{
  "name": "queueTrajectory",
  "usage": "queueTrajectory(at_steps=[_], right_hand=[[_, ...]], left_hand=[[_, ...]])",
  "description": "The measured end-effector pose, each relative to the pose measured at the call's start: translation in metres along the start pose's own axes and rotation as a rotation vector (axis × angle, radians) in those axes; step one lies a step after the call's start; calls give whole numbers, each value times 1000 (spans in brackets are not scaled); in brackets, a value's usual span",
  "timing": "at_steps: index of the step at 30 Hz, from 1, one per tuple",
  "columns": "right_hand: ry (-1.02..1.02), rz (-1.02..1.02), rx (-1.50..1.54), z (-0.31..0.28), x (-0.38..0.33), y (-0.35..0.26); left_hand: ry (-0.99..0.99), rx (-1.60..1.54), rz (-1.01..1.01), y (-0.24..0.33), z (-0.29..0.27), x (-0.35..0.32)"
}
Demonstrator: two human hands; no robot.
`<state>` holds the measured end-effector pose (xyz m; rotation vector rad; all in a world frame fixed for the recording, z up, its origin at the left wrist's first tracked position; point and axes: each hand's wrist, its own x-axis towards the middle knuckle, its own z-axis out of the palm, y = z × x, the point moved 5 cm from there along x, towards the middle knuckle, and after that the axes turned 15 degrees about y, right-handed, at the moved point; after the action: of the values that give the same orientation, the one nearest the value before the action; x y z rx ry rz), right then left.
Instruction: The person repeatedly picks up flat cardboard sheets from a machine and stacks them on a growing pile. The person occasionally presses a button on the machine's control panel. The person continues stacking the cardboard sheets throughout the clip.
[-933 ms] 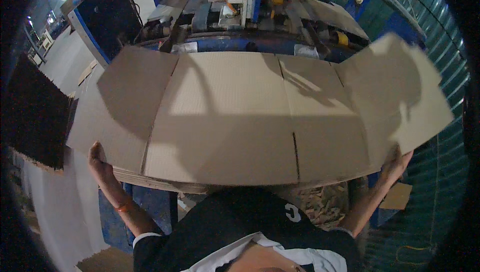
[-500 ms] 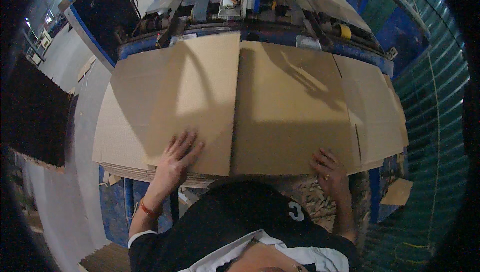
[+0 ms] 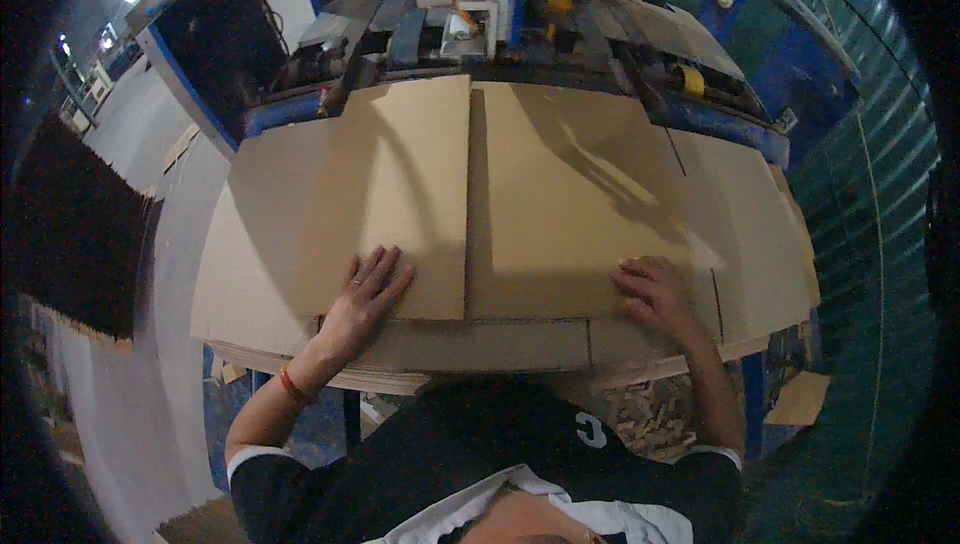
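A folded cardboard sheet (image 3: 500, 194) lies flat on a stack of cardboard (image 3: 480, 344), which rests on the desk (image 3: 400, 381). Its two flaps almost meet in the middle. The left hand (image 3: 365, 294) presses flat on the left flap with fingers spread. The right hand (image 3: 655, 294) presses on the right flap, fingers bent. Behind the sheet stands a blue machine (image 3: 480, 14).

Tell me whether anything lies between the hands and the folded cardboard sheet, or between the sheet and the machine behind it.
Nothing visible does. The left hand and right hand both rest flat on the cardboard sheet, one on each folded flap. The sheet's far edge already reaches the machine, with no object between them.
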<state>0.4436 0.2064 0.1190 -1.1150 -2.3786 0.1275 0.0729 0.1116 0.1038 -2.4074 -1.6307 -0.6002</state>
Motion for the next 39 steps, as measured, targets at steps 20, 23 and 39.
queueTrajectory(at_steps=[20, 23, 39], right_hand=[[298, 625, -371, 25, 105, 173], [478, 739, -168, 28, 100, 201], [238, 1023, 394, 33, 103, 234]], left_hand=[[-386, -329, -483, 58, 30, 4], [79, -345, -512, 59, 21, 43], [41, -1376, -1295, -6, 72, 118]])
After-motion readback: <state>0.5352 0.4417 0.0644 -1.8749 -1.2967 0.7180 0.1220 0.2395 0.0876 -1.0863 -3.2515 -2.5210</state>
